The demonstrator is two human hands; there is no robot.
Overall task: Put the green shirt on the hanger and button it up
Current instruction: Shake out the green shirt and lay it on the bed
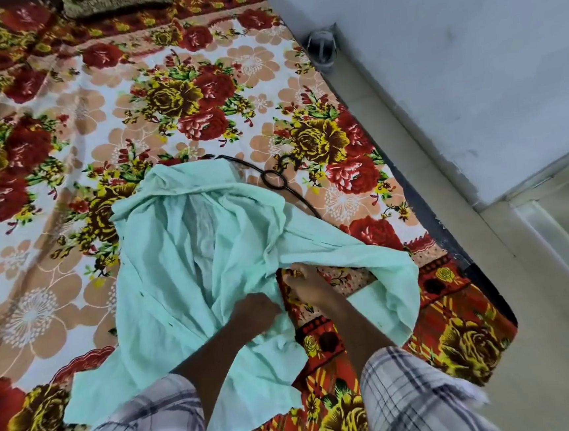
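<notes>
Drawing the two fronts of the green shirt [190, 258] together on the bed [65, 165].

Spread open and back-down, right under and ahead of both hands, collar end farthest off, presumably to keep the cloth flat for matching the fronts. Left hand [255, 312] curled tight on a bunch of the near front panel, holding that side taut. Right hand [304, 282] just beside it, tucked under the lifted other front and seemingly pinching its edge, likely to bring it across for a first button. Black hanger [275, 181] beyond the hands at the collar, hook and one arm lying bare on the bed; whether seated inside the shoulders, impossible to tell. No button visibly fastened; buttoning judged barely begun.
</notes>
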